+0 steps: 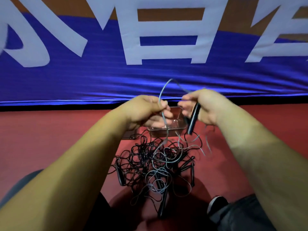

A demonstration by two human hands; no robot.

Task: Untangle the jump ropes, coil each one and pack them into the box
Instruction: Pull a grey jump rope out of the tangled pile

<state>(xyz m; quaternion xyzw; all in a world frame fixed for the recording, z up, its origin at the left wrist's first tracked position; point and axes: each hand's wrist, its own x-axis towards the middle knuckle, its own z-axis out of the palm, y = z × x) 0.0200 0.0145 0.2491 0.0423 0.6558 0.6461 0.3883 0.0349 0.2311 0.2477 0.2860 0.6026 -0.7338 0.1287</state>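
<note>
Your left hand (148, 110) pinches a grey rope (160, 95) while your right hand (205, 105) curls round a black handle (193, 120), the cord arching between them at frame centre. Just behind your hands sits the clear box (166, 132), its contents hidden from view. Below the grip, the tangled ropes (146, 164) lie heaped on the red floor (50, 130).

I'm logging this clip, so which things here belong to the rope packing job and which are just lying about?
Job: grey rope, held by left hand; black handle, gripped by right hand; tangled rope pile; clear box.
Just lying about: blue banner; red floor; shoe.
</note>
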